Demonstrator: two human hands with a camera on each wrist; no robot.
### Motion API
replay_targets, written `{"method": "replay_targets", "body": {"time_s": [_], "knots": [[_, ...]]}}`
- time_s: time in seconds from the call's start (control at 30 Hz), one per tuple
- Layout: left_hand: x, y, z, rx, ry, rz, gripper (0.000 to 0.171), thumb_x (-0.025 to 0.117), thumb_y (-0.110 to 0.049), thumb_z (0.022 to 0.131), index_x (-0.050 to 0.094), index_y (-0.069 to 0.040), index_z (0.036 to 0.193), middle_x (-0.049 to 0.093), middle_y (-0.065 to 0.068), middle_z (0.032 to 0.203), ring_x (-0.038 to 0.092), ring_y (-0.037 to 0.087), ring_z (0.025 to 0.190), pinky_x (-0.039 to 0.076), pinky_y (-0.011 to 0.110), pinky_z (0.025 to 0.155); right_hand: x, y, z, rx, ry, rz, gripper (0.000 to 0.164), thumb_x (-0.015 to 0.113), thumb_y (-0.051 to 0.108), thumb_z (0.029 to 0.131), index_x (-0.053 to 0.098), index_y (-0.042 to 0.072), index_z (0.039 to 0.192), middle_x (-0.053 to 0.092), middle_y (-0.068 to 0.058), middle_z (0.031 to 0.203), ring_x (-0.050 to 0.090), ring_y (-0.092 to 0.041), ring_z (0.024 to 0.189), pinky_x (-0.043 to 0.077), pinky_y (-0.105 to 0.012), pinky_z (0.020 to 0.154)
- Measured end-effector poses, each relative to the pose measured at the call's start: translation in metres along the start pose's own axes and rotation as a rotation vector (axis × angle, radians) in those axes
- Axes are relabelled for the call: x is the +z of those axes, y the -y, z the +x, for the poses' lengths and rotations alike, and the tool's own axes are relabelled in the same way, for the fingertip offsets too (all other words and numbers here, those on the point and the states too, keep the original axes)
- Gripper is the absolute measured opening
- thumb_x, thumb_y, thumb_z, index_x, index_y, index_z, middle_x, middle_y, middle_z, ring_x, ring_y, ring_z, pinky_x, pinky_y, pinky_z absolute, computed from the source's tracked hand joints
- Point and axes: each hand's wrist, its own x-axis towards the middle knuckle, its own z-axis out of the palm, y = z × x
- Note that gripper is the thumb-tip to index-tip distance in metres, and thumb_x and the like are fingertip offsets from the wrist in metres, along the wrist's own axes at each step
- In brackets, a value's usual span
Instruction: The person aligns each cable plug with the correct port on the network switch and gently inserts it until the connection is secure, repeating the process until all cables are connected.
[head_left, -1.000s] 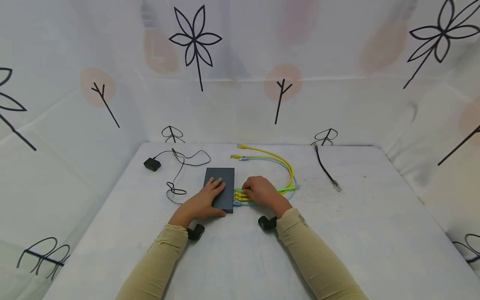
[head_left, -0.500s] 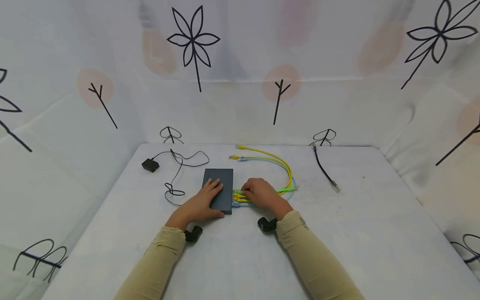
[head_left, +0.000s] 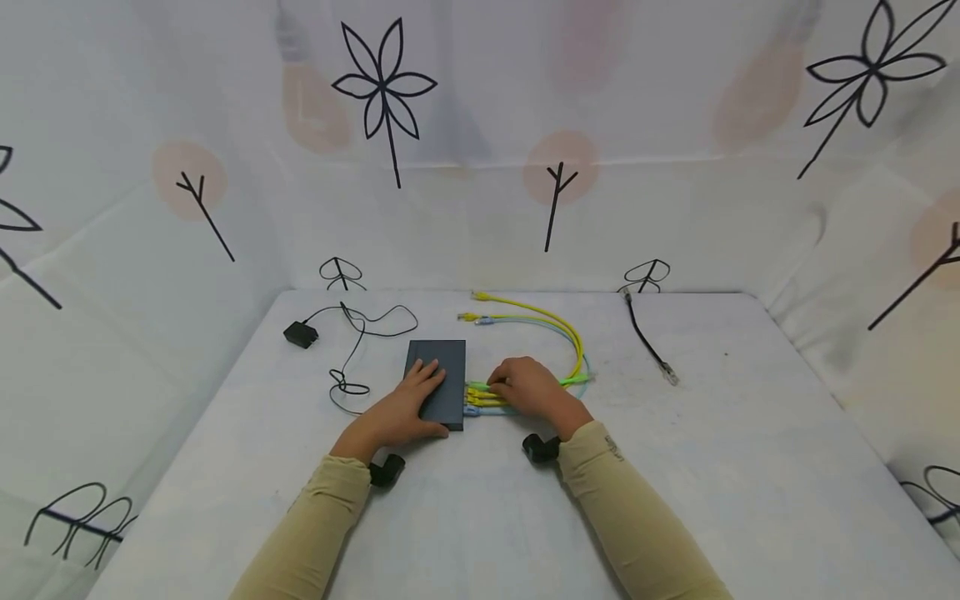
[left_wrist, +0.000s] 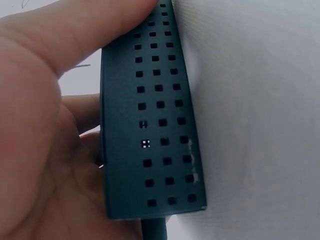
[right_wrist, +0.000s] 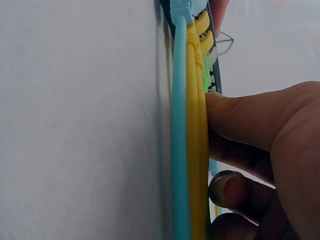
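Note:
A dark flat network switch lies on the table, its perforated side facing the left wrist view. My left hand rests on it, fingers spread across the top and thumb along the near side. On the switch's right side, yellow cables and a light blue cable are plugged into the ports. A bright green network cable runs beside them, its near plug right at the port row. My right hand pinches this green cable just behind that plug; the fingertips are partly hidden.
A black power adapter with a tangled thin cord lies at the back left. Free plugs of the yellow and blue cables curve behind the switch. A short black cable lies at the back right.
My right hand has shifted slightly to the right, away from the switch, along the green cable. My left hand stays on the switch; the head view has tilted a little.

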Motion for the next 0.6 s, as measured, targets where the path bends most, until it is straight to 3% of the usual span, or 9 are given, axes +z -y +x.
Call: {"method": "replay_targets", "body": {"time_s": [0.2, 0.6], "knots": [[0.001, -0.001, 0.001, 0.0, -0.006, -0.001, 0.097, 0.075, -0.048, 0.081, 0.022, -0.02, 0.156, 0.006, -0.002, 0.165, -0.006, 0.025, 0.152, 0.02, 0.054, 0.119, -0.004, -0.008, -0.004, 0.009, -0.003, 0.0, 0.017, 0.062, 0.021, 0.095, 0.076, 0.015, 0.104, 0.071, 0.0, 0.106, 0.065, -0.021, 0.105, 0.051, -0.038, 0.092], [0.002, 0.001, -0.001, 0.007, -0.011, -0.002, 0.096, 0.075, -0.048, 0.081, 0.022, -0.019, 0.156, 0.006, -0.002, 0.165, -0.006, 0.025, 0.152, 0.02, 0.054, 0.118, -0.016, -0.022, -0.012, 0.106, 0.005, 0.036, 0.016, 0.063, 0.023, 0.094, 0.076, 0.017, 0.1, 0.073, 0.002, 0.103, 0.064, -0.022, 0.107, 0.05, -0.041, 0.094]]}}
